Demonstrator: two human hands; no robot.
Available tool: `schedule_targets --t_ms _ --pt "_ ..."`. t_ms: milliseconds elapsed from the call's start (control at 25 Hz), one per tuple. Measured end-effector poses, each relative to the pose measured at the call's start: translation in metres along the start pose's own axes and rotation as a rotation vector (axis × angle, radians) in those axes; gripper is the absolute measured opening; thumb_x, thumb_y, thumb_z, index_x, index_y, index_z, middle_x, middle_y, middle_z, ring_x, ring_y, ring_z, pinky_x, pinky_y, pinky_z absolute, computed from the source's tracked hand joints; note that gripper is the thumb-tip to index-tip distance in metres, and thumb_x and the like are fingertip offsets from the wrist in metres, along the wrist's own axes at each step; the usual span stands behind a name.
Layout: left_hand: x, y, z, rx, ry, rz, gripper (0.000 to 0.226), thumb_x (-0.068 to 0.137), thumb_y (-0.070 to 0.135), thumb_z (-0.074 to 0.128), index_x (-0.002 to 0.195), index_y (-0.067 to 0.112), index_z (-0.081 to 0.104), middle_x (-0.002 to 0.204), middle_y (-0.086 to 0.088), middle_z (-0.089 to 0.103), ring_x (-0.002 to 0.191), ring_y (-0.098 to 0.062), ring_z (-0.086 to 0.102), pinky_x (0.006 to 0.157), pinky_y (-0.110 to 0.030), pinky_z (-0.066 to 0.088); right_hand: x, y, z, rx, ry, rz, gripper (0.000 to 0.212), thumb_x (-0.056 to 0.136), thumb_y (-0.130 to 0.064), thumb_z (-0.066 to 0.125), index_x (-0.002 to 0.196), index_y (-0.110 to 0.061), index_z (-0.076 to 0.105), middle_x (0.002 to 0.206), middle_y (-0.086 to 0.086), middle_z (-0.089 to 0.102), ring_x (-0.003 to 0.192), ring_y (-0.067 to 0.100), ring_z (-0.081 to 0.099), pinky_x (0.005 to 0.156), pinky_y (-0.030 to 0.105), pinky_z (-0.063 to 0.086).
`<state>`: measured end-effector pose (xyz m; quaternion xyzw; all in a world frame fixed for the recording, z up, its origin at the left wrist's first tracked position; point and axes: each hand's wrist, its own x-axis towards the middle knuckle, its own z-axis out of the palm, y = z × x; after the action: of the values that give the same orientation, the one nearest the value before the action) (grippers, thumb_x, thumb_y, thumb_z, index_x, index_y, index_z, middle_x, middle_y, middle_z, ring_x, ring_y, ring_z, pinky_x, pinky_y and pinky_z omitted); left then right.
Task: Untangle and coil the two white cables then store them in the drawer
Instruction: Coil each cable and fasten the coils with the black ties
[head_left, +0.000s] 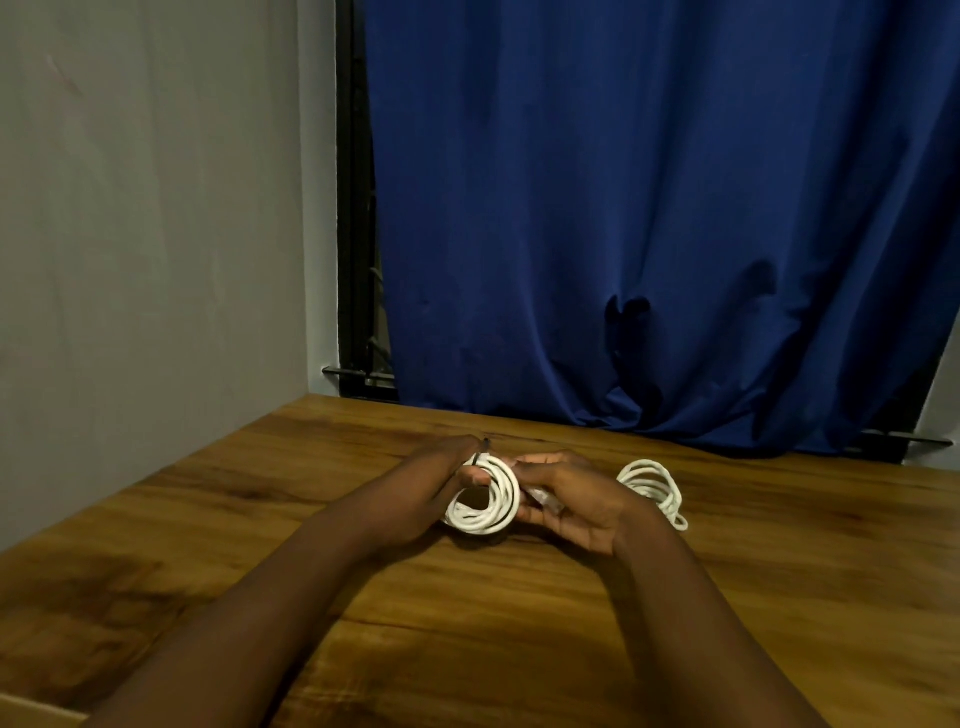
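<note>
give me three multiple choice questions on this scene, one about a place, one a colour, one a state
1. Where is the rightmost white coiled cable? A) on the brown wooden table B) in a drawer C) on the floor
2. What colour is the fabric curtain? A) red B) blue C) grey
3. What state is the middle white coiled cable in? A) stretched straight B) coiled and being held C) knotted

Answers: 1 A, it lies on the tabletop beside the right hand; 2 B, its folds are deep blue; 3 B, the left hand and right hand hold its loops.
</note>
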<state>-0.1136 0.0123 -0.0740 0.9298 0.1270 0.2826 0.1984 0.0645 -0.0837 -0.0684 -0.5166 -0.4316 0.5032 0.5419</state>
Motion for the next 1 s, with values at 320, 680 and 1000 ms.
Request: schedule_targets --t_ms 320,680,1000 --pt "-0.002 0.009 0.002 0.034 -0.012 0.072 0.01 0.102 0.031 0.044 0.098 0.04 0.046 0.099 0.024 0.047 0.095 0.004 0.045 0.08 -0.016 0.04 0.0 0.0 -0.004 0.059 0.04 0.093 0.017 0.085 0.002 0.064 0.084 -0.006 0.079 0.097 0.015 0.075 0.09 0.023 0.068 0.087 0.03 0.053" --pt "-0.001 0.004 0.01 -0.217 0.078 -0.006 0.011 0.1 0.03 0.047 0.093 0.029 0.055 0.088 0.015 0.061 0.081 -0.004 0.057 0.072 -0.023 0.047 -0.004 -0.005 -0.008 -0.076 0.128 0.009 0.018 0.074 0.003 0.075 0.089 -0.006 0.076 0.097 0.015 0.075 0.086 0.023 0.071 0.083 0.035 0.057" --pt "0.001 0.008 0.003 -0.18 0.149 0.099 0.014 0.098 0.032 0.047 0.086 0.028 0.053 0.082 0.012 0.058 0.074 -0.008 0.054 0.066 -0.024 0.045 0.001 -0.005 -0.01 0.098 0.023 -0.045 0.047 0.073 -0.007 0.072 0.119 0.003 0.065 0.122 0.024 0.065 0.118 0.036 0.059 0.108 0.047 0.041"
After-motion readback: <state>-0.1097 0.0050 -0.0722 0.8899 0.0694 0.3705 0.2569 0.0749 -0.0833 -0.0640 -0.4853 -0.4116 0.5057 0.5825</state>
